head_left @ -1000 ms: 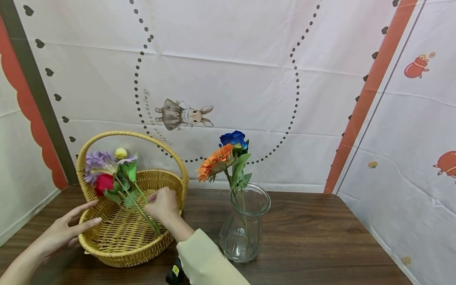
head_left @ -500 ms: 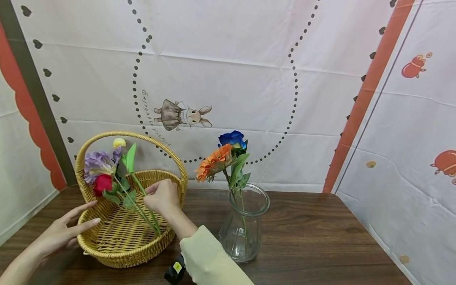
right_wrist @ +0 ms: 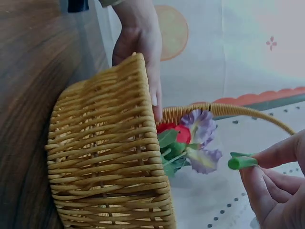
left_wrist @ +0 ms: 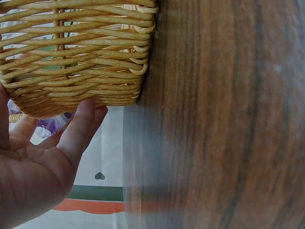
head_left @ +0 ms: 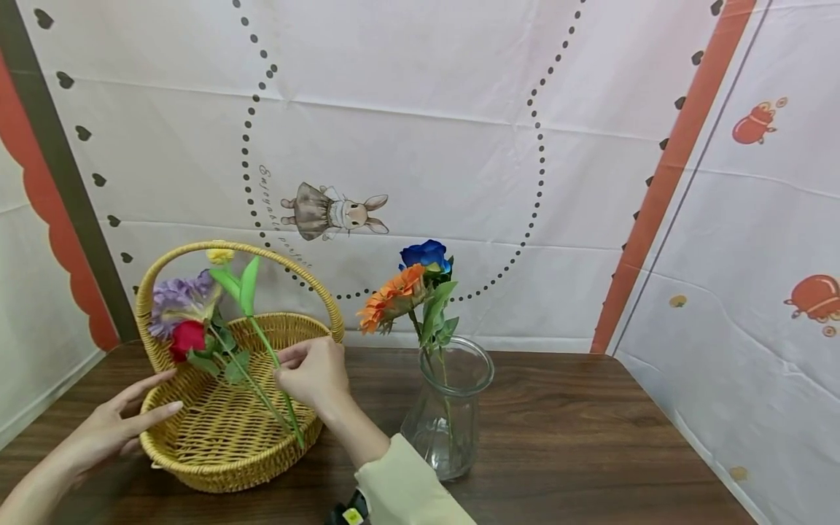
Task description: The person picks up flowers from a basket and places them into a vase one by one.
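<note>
In the head view, my right hand [head_left: 316, 373] pinches the green stem of a yellow flower [head_left: 219, 256], which has broad smooth leaves and leans over the wicker basket [head_left: 230, 477]. The right wrist view shows the cut end of that stem [right_wrist: 237, 163] poking out between thumb and fingers. My left hand [head_left: 111, 426] holds the basket's left side, thumb over the rim, other fingers against the outer wall in the left wrist view. A red rose [head_left: 187, 340] and a purple flower [head_left: 184, 300] lie in the basket, heads toward its left back.
Right of the basket stands a clear glass vase [head_left: 453, 419] holding an orange flower [head_left: 392, 297] and a blue flower [head_left: 425, 254]. The basket's tall handle [head_left: 246, 251] arches over its back. A printed cloth [head_left: 459, 168] hangs behind the wooden table [head_left: 577, 437].
My right hand has moved right and slightly toward me with the yellow flower, whose stem and leaves now stand apart from the rose. The left hand keeps its place on the basket.
</note>
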Demonstrator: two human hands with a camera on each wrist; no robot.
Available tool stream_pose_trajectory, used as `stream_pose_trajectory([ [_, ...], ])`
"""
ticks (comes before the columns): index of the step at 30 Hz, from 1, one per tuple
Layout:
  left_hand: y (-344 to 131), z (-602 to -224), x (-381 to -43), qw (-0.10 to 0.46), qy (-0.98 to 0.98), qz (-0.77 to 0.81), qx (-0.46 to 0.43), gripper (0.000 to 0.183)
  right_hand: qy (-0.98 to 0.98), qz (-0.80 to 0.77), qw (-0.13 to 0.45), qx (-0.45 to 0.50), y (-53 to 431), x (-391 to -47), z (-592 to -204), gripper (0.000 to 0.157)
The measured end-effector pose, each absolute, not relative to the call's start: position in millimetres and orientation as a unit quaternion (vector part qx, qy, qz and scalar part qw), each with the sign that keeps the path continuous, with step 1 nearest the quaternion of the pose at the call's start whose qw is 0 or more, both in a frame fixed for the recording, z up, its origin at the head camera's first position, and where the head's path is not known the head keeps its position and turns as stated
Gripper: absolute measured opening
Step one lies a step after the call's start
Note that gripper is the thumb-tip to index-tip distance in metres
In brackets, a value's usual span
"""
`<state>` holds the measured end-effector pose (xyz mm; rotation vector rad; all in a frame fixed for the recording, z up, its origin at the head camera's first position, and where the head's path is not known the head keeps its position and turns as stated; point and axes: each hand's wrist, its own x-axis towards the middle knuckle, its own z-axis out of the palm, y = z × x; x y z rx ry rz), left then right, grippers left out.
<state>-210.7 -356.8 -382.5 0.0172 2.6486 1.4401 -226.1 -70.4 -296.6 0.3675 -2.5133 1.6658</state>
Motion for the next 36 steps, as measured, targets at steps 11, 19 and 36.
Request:
stream_pose_trajectory([
  [11, -362.1, -387.5, -216.0, 0.068, 0.881, 0.468, 0.005, 0.073, -0.804, 0.563, -0.032, 0.187, -31.2, -197.3, -296.1, 0.016],
  [19, -360.8, -389.7, -215.5, 0.072, 0.879, 0.471, -0.006, 0.074, -0.798, 0.547, -0.053, 0.246, 1.8, -187.7, -295.8, 0.014],
  [36, -358.1, -386.0, -216.3, 0.069, 0.884, 0.463, -0.005, 0.075, -0.779, 0.545, -0.061, 0.306, 77.2, -166.3, -284.8, 0.009],
])
